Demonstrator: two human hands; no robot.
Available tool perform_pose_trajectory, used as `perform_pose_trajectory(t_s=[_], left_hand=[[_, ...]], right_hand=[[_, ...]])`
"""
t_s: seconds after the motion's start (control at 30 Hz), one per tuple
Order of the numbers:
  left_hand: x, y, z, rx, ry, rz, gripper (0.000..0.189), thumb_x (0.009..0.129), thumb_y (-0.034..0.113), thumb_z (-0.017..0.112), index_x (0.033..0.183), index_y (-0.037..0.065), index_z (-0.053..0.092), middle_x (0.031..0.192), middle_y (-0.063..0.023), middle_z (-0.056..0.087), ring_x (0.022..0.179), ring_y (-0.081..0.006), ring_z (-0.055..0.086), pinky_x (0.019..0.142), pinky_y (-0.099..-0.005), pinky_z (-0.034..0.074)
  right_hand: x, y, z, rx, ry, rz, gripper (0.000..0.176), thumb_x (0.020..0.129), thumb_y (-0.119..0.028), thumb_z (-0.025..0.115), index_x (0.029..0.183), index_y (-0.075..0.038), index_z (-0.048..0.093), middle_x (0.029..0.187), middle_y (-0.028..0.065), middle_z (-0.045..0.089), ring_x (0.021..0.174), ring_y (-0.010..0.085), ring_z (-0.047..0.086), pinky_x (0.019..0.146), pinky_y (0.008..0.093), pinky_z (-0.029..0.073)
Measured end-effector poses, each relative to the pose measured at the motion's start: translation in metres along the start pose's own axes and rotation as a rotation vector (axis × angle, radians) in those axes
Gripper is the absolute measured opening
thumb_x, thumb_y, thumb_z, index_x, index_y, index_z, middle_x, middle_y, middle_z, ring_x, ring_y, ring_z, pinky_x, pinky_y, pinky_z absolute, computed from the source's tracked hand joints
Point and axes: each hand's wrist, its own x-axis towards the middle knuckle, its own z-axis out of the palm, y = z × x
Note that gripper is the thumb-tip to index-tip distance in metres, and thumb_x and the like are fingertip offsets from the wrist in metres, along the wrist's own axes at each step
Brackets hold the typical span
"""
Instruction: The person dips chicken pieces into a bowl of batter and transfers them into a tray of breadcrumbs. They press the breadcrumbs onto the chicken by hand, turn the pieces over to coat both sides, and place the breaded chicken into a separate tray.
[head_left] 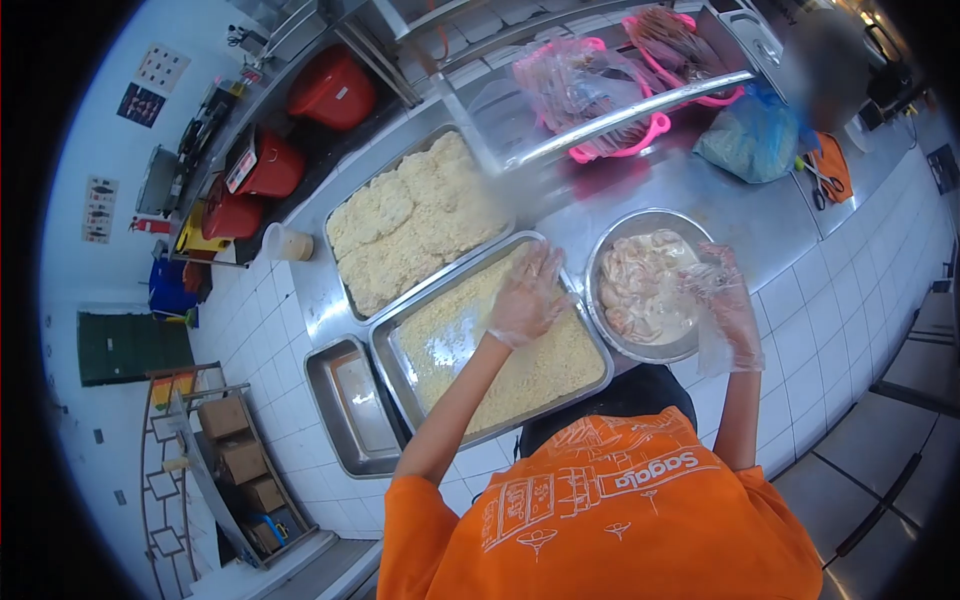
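Note:
My left hand (pixel 530 298), in a clear plastic glove, lies over the right part of a metal tray (pixel 608 378) of pale crumbs (pixel 510 385), its fingers spread and nothing seen in it. My right hand (pixel 728 308), gloved too, is at the right rim of a round metal bowl (pixel 597 322). Its fingertips reach over the raw meat pieces (pixel 640 275) in whitish liquid; whether they grip any cannot be made out. Behind the crumb tray, a second tray (pixel 333 270) holds crumb-coated pieces (pixel 410 215) laid close together.
A small metal pan (pixel 355 395) stands left of the crumb tray, with a plastic tub (pixel 288 243) behind it. Pink baskets (pixel 640 138) of packets, a blue bag (pixel 755 140), scissors (pixel 825 185) and an orange cloth (pixel 832 168) are at the back. A metal rail (pixel 630 118) crosses above.

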Motion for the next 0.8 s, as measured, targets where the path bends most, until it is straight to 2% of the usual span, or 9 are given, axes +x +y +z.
perform_pose_trajectory(t_s=[0.1,0.27,0.37,0.43,0.57,0.67,0.7,0.77,0.8], left_hand=[[0.011,-0.004,0.010,-0.007,-0.062,0.047,0.091,0.095,0.052,0.056,0.152,-0.012,0.026,0.161,-0.0291,0.024,0.154,-0.0391,0.014,0.127,-0.0513,0.006],[0.007,-0.003,0.011,0.002,-0.084,-0.055,0.105,0.092,0.063,0.051,0.153,-0.015,0.018,0.164,-0.0316,0.011,0.155,-0.0419,0.004,0.125,-0.0552,-0.002],[0.006,-0.003,0.013,0.015,-0.117,-0.090,0.109,0.091,0.067,0.048,0.154,-0.016,0.015,0.165,-0.0308,0.006,0.155,-0.0422,0.000,0.125,-0.0566,-0.006],[0.007,-0.004,0.013,0.050,-0.133,-0.089,0.111,0.090,0.068,0.047,0.154,-0.016,0.014,0.165,-0.0304,0.005,0.155,-0.0419,-0.002,0.124,-0.0568,-0.008],[0.005,0.000,0.007,0.074,-0.148,-0.095,0.112,0.088,0.067,0.049,0.154,-0.016,0.013,0.165,-0.0304,0.007,0.156,-0.0396,-0.001,0.124,-0.0556,-0.012],[0.012,0.006,-0.003,0.022,-0.189,-0.106,0.105,0.090,0.060,0.049,0.155,-0.015,0.013,0.165,-0.0306,0.009,0.156,-0.0372,0.000,0.123,-0.0537,-0.015],[0.012,0.006,-0.007,0.002,-0.207,-0.110,0.102,0.091,0.056,0.049,0.155,-0.014,0.013,0.165,-0.0307,0.009,0.157,-0.0365,0.001,0.123,-0.0531,-0.016],[0.001,0.003,0.002,-0.440,0.062,-0.170,0.093,0.094,0.047,0.048,0.156,-0.012,0.012,0.165,-0.0310,0.010,0.157,-0.0362,0.002,0.123,-0.0531,-0.013],[-0.001,0.002,0.003,-0.327,0.086,-0.261,0.090,0.096,0.046,0.046,0.157,-0.011,0.011,0.165,-0.0299,0.009,0.157,-0.0364,0.002,0.123,-0.0532,-0.013]], right_hand=[[0.008,0.000,0.008,-0.128,-0.016,-0.054,0.054,0.084,0.001,0.077,0.131,-0.009,0.051,0.127,0.0061,0.060,0.113,0.0212,0.063,0.095,0.0302,0.050],[0.015,-0.016,0.044,-0.439,-0.049,-0.075,0.057,0.082,0.003,0.075,0.133,-0.009,0.051,0.125,0.0125,0.061,0.110,0.0270,0.064,0.094,0.0326,0.050],[0.018,-0.014,0.064,-0.389,-0.156,0.045,0.064,0.079,0.003,0.075,0.136,-0.009,0.050,0.126,0.0183,0.061,0.113,0.0346,0.062,0.098,0.0394,0.049],[0.021,-0.023,0.075,-0.491,-0.186,0.043,0.066,0.077,0.006,0.071,0.138,-0.009,0.050,0.128,0.0200,0.060,0.116,0.0387,0.060,0.100,0.0443,0.048],[0.019,-0.010,0.078,-0.869,-0.240,-0.189,0.070,0.075,0.011,0.062,0.141,-0.009,0.049,0.132,0.0236,0.058,0.121,0.0447,0.054,0.103,0.0487,0.046],[0.017,0.011,0.080,-0.890,-0.193,-0.252,0.072,0.074,0.014,0.055,0.142,-0.008,0.048,0.126,0.0255,0.060,0.116,0.0441,0.058,0.100,0.0483,0.049],[0.019,0.014,0.079,-0.708,-0.220,-0.253,0.071,0.075,0.014,0.054,0.142,-0.008,0.048,0.124,0.0260,0.062,0.113,0.0442,0.060,0.099,0.0481,0.050],[0.021,0.020,0.073,-0.466,-0.256,-0.220,0.069,0.076,0.014,0.054,0.141,-0.007,0.048,0.118,0.0266,0.064,0.109,0.0439,0.063,0.096,0.0477,0.051],[0.021,0.018,0.072,-0.409,-0.269,-0.185,0.068,0.076,0.015,0.054,0.140,-0.007,0.048,0.115,0.0267,0.065,0.107,0.0436,0.064,0.095,0.0475,0.052]])
